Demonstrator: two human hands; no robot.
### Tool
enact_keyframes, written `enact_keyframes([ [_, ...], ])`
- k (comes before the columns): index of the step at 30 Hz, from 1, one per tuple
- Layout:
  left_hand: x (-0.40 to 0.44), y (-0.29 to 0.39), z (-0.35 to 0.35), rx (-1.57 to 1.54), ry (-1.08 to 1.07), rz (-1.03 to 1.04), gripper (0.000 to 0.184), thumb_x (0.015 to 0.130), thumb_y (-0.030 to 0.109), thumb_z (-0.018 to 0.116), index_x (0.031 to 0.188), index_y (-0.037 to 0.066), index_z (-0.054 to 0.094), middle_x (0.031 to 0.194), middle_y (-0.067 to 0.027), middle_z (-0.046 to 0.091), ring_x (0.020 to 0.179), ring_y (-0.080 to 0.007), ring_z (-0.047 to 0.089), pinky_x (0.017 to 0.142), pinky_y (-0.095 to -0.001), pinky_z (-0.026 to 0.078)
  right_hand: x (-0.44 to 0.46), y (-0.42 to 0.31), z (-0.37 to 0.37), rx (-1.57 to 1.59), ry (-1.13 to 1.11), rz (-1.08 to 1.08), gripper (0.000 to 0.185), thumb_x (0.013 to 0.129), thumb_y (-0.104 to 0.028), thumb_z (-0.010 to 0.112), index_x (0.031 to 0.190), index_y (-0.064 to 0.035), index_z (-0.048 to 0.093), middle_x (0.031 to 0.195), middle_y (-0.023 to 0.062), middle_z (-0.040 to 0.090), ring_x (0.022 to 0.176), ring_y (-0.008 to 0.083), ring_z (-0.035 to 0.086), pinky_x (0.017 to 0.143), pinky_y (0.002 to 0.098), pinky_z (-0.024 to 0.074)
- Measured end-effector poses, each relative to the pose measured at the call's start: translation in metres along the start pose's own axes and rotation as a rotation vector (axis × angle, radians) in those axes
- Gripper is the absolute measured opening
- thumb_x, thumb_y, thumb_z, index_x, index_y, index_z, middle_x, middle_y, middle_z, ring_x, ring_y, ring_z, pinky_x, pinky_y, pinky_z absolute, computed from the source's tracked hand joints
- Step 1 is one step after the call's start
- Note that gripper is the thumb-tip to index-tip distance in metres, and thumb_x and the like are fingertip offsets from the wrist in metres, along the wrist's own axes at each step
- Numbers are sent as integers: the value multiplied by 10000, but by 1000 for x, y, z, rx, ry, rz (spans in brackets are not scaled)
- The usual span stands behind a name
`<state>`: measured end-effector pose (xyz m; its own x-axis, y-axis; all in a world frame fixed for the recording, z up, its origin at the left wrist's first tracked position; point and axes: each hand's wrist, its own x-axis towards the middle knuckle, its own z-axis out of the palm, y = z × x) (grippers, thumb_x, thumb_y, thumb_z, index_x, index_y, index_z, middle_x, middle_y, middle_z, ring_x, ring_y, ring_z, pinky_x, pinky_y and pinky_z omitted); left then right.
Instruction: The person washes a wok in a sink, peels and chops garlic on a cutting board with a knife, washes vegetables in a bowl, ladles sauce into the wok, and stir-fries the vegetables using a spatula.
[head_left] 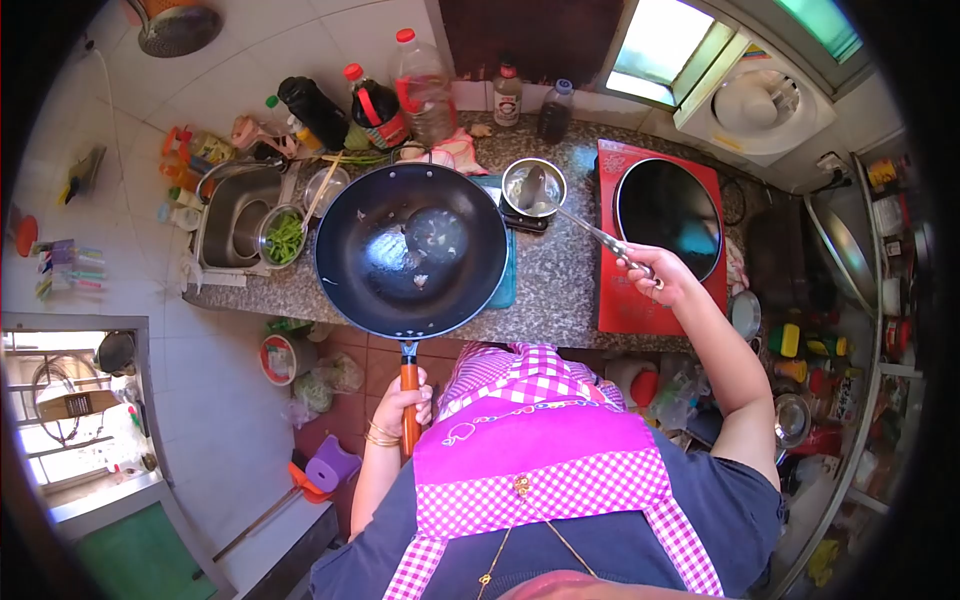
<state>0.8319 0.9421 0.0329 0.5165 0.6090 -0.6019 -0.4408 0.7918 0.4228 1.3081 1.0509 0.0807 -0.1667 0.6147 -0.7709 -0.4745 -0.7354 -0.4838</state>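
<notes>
At counter (560, 285) | left grip (403, 402) holds wok (400, 300) | right grip (655, 275) holds ladle (592, 229) at pot (511, 200) | bowl (263, 243): greens (285, 237)

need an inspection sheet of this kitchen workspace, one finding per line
surface: speckled stone counter, with a red cooktop on it
job's things: dark wok with a little residue, contact with the counter unclear; ladle with its bowl in the small pot
clutter: bottles along the back wall; bowl of greens at the sink
hands: left hand grips the wok's handle; right hand grips the ladle
cables: thin pale cord on the left wall
surroundings: crowded shelves at right, purple stool at left
</notes>
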Motion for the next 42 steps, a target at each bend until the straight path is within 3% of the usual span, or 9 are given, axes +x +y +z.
enact_keyframes([
  [11,0,1,-4,-4,-11,-7,239,784,-30,536,954,83,412,613,-33,428,460,-133,455,446,-249,382,25,33,-27,545,-185,171,183,947,-162,445,1043,-7,462,835,80,532,518,52,415,351,155,310],
  [22,2,-2,-9,-42,16,-9,235,778,-31,548,937,96,430,590,-39,455,413,-145,471,404,-273,382,-8,67,-24,1025,-520,228,357,980,-192,357,1288,-12,370,902,75,513,527,68,397,350,175,294],
  [25,2,-1,-7,-31,-1,-1,230,784,-22,553,936,94,425,597,-23,441,426,-123,457,413,-255,387,-9,69,-25,560,-416,80,400,973,-194,370,1339,-35,333,886,73,518,499,67,380,355,177,286],
  [29,2,-2,-8,-54,-9,8,228,779,-25,556,927,97,431,592,-30,450,415,-138,468,409,-268,388,-26,49,39,-571,-242,-258,325,925,-114,469,1241,-53,512,782,44,540,473,47,398,375,193,311],
  [30,2,-2,-7,-41,3,11,228,779,-23,557,925,97,430,591,-26,449,415,-133,468,412,-264,394,-23,48,58,-841,-121,-293,304,867,-64,534,1165,-65,591,763,76,570,520,133,511,456,282,424],
  [33,1,-1,-6,-40,4,9,226,779,-21,560,922,96,430,592,-24,455,417,-130,472,416,-259,404,-13,25,98,-1761,-295,-1028,337,814,-70,573,1148,-89,612,788,142,591,633,270,588,594,391,484],
  [34,1,-2,-7,-31,5,7,228,781,-20,558,928,96,429,596,-23,454,418,-126,470,413,-254,396,-10,14,111,-1876,-317,-828,355,773,-87,594,1127,-95,628,822,185,591,760,361,598,688,453,486],
  [38,4,-5,-16,16,-3,-1,234,783,-18,555,943,98,428,605,-24,458,421,-125,469,409,-249,381,-11,-14,165,-2243,-398,-609,362,764,-80,573,1119,-110,640,845,165,611,825,334,627,737,432,507],
  [42,7,-8,-26,41,-3,1,264,755,-13,580,934,90,416,623,-36,489,426,-134,503,408,-258,429,11,8,187,-2286,-374,-639,442,730,-59,561,1166,-115,610,854,165,610,816,325,636,699,414,523],
])
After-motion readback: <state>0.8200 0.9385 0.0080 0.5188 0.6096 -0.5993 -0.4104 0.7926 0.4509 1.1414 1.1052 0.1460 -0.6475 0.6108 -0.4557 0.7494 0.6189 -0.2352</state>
